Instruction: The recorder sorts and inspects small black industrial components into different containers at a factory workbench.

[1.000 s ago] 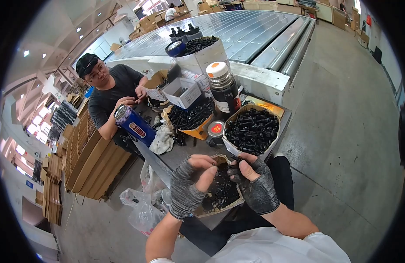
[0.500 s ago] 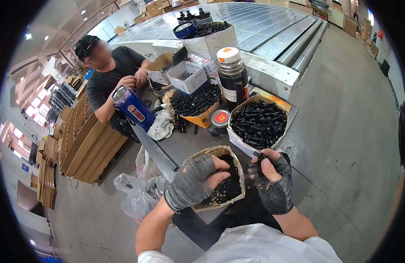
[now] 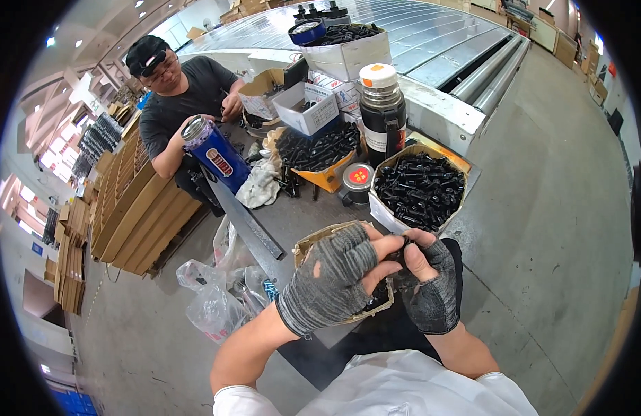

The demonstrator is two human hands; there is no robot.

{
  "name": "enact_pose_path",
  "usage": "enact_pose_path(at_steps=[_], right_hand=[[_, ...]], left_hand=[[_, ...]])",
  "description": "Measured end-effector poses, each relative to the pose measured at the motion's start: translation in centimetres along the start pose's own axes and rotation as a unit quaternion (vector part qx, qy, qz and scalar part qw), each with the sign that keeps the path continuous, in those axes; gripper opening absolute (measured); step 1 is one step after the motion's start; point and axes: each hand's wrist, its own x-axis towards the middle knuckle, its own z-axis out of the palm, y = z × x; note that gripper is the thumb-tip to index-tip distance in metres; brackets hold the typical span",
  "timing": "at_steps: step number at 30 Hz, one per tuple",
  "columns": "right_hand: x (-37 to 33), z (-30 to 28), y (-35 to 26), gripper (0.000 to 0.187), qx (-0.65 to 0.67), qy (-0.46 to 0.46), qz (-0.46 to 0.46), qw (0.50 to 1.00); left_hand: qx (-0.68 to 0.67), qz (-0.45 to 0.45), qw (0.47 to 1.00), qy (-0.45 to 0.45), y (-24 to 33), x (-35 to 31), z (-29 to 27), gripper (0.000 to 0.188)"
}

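Fingertips of our right hand (image 3: 435,281) look clamped on a small black part (image 3: 406,243), thumb against one side; our left hand (image 3: 331,274) meets it from eight o'clock, forefinger up at the part, and we cannot tell whether that hand pinches anything. The part sits at the right hand's eleven o'clock, right at the tips. We judge it light, stiff and hard to break, perhaps a bit slick, so we would hold it by the middle of its body and leave an end free. Beneath the left hand, at eight o'clock from the part, is a box (image 3: 306,243), its contents mostly hidden from us. At twelve we have a carton (image 3: 381,211) heaped with black pieces; at eleven, a cup (image 3: 357,177) on the desk (image 3: 303,216); just short of twelve, farther off, a flask (image 3: 378,126). Out toward ten lie a rag (image 3: 259,186) and a tilted blue can (image 3: 220,158).
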Motion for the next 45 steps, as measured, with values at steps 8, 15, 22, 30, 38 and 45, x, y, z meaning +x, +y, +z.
enact_pose_path(at_steps=[8,15,22,30,38,45], right_hand=[[-0.3,-1.1,-0.7,0.031,0.076,0.021,0.012,0.997],[-0.9,-2.1,-1.1,0.033,0.088,0.02,0.021,0.996],[-1.0,-2.5,-0.9,0.033,0.087,0.008,0.024,0.996],[-0.6,-2.0,-0.3,0.029,0.082,0.014,0.059,0.995],[-0.9,-1.3,0.1,0.027,0.082,0.009,0.061,0.995],[-0.7,-1.6,0.4,0.028,0.034,0.017,0.032,0.999]], left_hand=[[-0.025,-0.053,0.99,-0.128,-2.9,-1.2,-1.3,0.027],[0.101,-0.055,0.949,-0.293,-4.3,-2.6,2.1,0.032],[0.062,-0.074,0.957,-0.273,-3.8,-2.0,1.1,0.023],[-0.332,-0.313,0.886,-0.078,-0.7,-0.9,-1.7,0.014],[-0.233,-0.196,0.951,-0.046,0.3,-0.5,0.6,0.015],[-0.094,-0.063,0.993,-0.019,0.6,-0.8,1.4,0.016]])
